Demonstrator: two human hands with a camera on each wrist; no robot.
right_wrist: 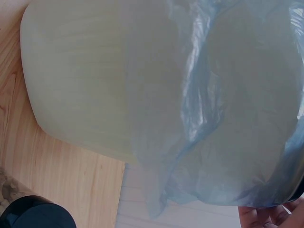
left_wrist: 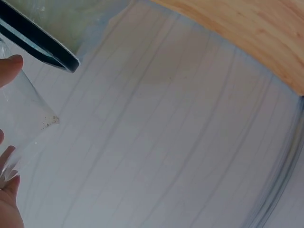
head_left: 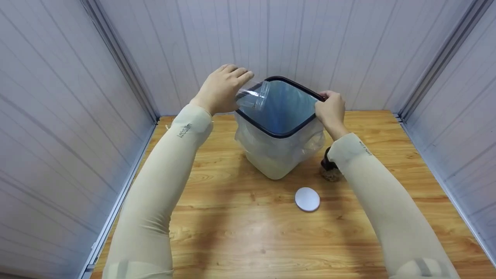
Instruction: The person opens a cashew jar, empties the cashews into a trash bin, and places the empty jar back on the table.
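A cream bin (head_left: 271,164) stands on the wooden table with a thin translucent bluish liner (right_wrist: 199,90) folded over its outside and a dark square rim (head_left: 281,135) on top. My left hand (head_left: 224,89) holds a clear plastic bag (head_left: 254,97) tilted sideways at the bin's left edge, its mouth over the opening. In the left wrist view, brown specks sit in one corner of the clear bag (left_wrist: 33,114). My right hand (head_left: 332,112) grips the right corner of the rim, thumb side toward me. The bottom inside the bin cannot be made out.
A jar with a black lid (head_left: 330,162) stands right of the bin, partly hidden by my right sleeve; brownish contents show through it. A white round disc (head_left: 307,199) lies on the table (head_left: 248,236) in front. Pale panel walls (head_left: 201,38) enclose the back and both sides.
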